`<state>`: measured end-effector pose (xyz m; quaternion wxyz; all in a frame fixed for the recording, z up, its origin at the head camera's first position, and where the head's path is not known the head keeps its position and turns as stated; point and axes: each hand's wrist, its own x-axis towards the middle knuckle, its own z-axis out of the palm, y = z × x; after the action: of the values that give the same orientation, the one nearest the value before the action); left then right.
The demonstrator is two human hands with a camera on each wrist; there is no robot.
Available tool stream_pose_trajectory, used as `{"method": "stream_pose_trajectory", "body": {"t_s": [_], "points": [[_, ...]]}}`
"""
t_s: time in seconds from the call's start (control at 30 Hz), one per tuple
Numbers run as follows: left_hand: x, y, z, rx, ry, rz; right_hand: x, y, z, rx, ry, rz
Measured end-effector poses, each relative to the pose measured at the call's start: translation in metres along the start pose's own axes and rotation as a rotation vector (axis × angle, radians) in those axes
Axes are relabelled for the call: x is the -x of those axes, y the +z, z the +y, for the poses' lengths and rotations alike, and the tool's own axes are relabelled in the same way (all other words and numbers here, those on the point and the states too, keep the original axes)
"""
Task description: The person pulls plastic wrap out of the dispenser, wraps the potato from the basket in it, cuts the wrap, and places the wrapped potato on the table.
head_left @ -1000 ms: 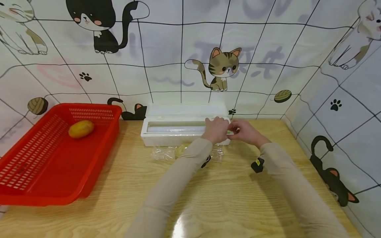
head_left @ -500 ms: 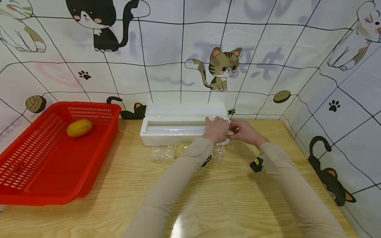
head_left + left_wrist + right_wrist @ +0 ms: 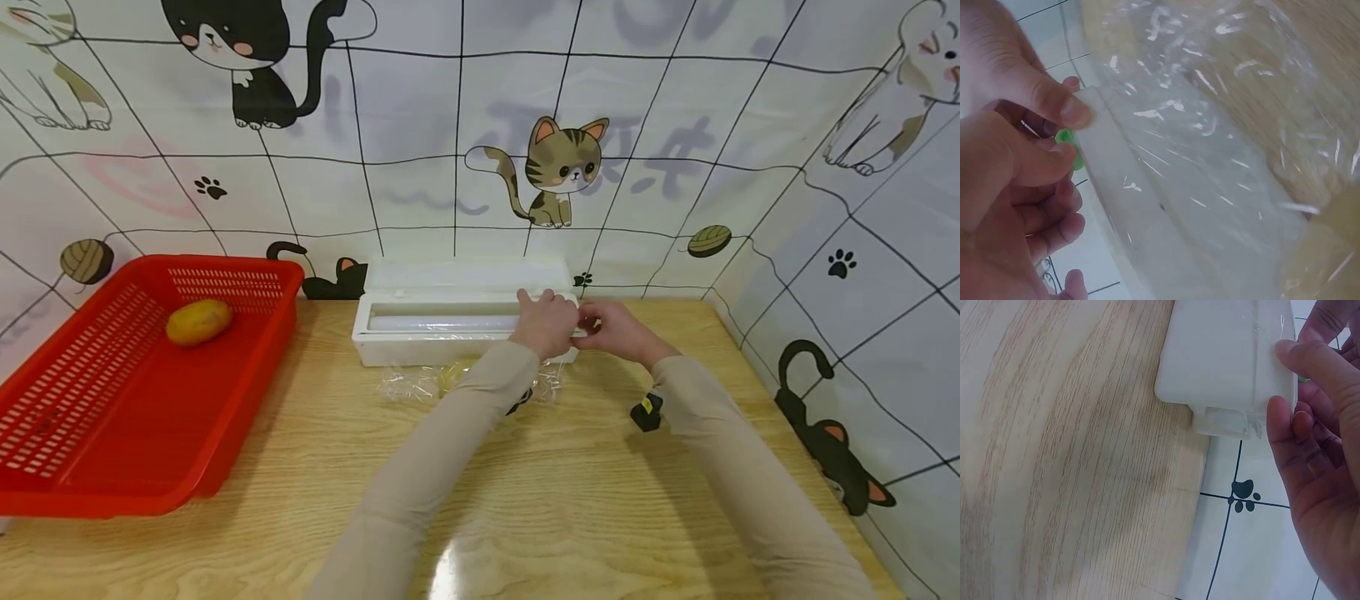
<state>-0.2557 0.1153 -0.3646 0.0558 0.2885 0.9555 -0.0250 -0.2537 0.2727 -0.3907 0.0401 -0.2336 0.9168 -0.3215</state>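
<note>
An open white cling film box (image 3: 420, 352) stands against the back wall, a film roll (image 3: 442, 324) inside it. At its right end my left hand (image 3: 547, 325) pinches a small green slider (image 3: 1066, 135) on the box edge; the thumb lies over it in the left wrist view. My right hand (image 3: 618, 333) grips the box's end corner, thumb on the front face and fingers behind. Clear film (image 3: 408, 385) hangs over the front onto the table, around a yellow item (image 3: 448, 379) partly hidden by the left forearm.
To the left, a red plastic basket (image 3: 150, 462) holds a yellow oval item (image 3: 199, 322), perhaps a mango or potato. The wooden table (image 3: 570, 500) meets cat-print walls (image 3: 420, 192) at the back and right. The box lid (image 3: 465, 273) leans back on the wall.
Both hands stay at the box's right end with hardly any movement. Green showing between them in the earlier head frames is now hidden there. The head view has shifted slightly.
</note>
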Motion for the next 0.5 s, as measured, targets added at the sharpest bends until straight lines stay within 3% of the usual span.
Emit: {"method": "stream_pose_trajectory", "body": {"t_s": [0.5], "points": [[-0.0023, 0.0019, -0.0023, -0.02, 0.016, -0.012, -0.0002, 0.0005, 0.0004, -0.018, -0.02, 0.021]]}}
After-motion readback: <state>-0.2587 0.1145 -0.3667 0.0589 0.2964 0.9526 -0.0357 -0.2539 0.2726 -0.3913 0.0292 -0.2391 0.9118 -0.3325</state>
